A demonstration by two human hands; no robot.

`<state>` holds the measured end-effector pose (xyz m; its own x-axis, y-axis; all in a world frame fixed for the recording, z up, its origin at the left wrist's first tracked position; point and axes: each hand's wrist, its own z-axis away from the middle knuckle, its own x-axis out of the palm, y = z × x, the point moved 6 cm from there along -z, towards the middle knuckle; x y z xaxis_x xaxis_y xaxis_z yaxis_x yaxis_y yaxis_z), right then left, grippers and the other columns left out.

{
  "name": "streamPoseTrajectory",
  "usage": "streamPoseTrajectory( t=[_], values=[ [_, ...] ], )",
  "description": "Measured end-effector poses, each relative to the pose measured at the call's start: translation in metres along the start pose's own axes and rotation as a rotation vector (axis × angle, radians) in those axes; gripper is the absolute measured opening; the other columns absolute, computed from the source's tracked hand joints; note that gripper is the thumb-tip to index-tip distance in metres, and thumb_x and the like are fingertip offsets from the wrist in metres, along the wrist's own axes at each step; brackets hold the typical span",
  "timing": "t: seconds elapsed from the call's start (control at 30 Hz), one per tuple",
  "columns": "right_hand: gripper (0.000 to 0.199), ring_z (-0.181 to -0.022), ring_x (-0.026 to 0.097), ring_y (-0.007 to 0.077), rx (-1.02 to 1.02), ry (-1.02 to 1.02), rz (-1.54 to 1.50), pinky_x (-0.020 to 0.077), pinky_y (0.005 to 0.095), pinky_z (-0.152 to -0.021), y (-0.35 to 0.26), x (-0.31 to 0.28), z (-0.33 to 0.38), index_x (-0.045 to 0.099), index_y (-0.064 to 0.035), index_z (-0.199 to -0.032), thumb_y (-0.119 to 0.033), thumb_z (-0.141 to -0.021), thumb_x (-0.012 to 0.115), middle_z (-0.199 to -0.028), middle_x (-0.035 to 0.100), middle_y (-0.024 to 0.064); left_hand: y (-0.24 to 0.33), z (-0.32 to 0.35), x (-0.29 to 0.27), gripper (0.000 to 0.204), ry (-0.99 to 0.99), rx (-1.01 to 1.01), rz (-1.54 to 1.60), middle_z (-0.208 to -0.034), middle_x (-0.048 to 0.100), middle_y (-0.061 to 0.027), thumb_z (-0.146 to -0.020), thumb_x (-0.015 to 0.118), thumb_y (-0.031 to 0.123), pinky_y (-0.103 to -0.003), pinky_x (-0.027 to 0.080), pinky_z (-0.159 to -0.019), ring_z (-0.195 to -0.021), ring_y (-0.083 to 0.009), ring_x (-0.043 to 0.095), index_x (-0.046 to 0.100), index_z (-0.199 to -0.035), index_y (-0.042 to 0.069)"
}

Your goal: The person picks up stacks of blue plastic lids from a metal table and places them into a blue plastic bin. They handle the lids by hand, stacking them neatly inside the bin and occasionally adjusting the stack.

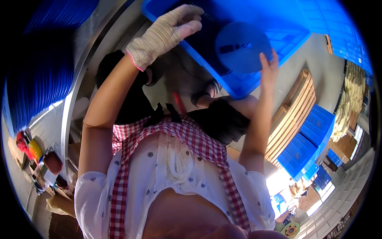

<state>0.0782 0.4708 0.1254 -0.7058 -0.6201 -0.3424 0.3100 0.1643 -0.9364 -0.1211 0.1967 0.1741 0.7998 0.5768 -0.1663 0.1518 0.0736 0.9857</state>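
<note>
My left hand (171,34), in a pale knitted glove with a pink cuff, hovers over the near left rim of a blue plastic crate (246,85). Its fingers are slightly bent and apart from the thumb, with nothing seen between them. Bare, my right hand (269,68) grips the right edge of a round blue plastic disc (248,59) with a small centre hole and dark slots. The disc is over the crate's inside, its face toward me. Behind it, several dark discs (211,16) are packed in a row, partly in shadow.
On the left, a metal-edged table (68,115) bears long rows of blue discs (43,83). A wooden pallet (292,113) and blue crates (304,147) stand on the right. My knees flank the crate's near side. Mixed items (39,159) lie at the lower left.
</note>
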Motion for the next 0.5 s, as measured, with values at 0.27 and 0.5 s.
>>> streamPoseTrajectory(
  t=[0.27,0.5],
  values=[
    [0.067,-0.106,0.060,0.0431,0.068,-0.016,1.211,0.0490,0.0431,-0.091,0.029,-0.058,-0.112,0.034,-0.0045,-0.140,-0.021,-0.080,0.062,-0.111,0.062,0.0280,-0.009,0.002,0.034,0.034,-0.213,0.132,-0.639,-0.115,0.060,-0.0141,-0.091,0.059,0.018,-0.038,0.052,-0.084,-0.098,-0.0326,0.062,0.053,-0.124,0.009],
    [0.058,-0.107,0.060,0.0418,0.155,-0.065,1.196,0.0482,0.0428,-0.092,0.089,-0.028,-0.161,0.041,0.0039,-0.127,-0.022,-0.078,0.057,-0.112,0.062,0.0280,-0.001,0.001,0.035,0.035,-0.289,-0.070,-0.718,-0.115,0.058,-0.0139,-0.093,0.056,0.017,-0.034,0.060,-0.063,-0.090,-0.0292,0.065,0.050,-0.125,0.008]
  ],
)
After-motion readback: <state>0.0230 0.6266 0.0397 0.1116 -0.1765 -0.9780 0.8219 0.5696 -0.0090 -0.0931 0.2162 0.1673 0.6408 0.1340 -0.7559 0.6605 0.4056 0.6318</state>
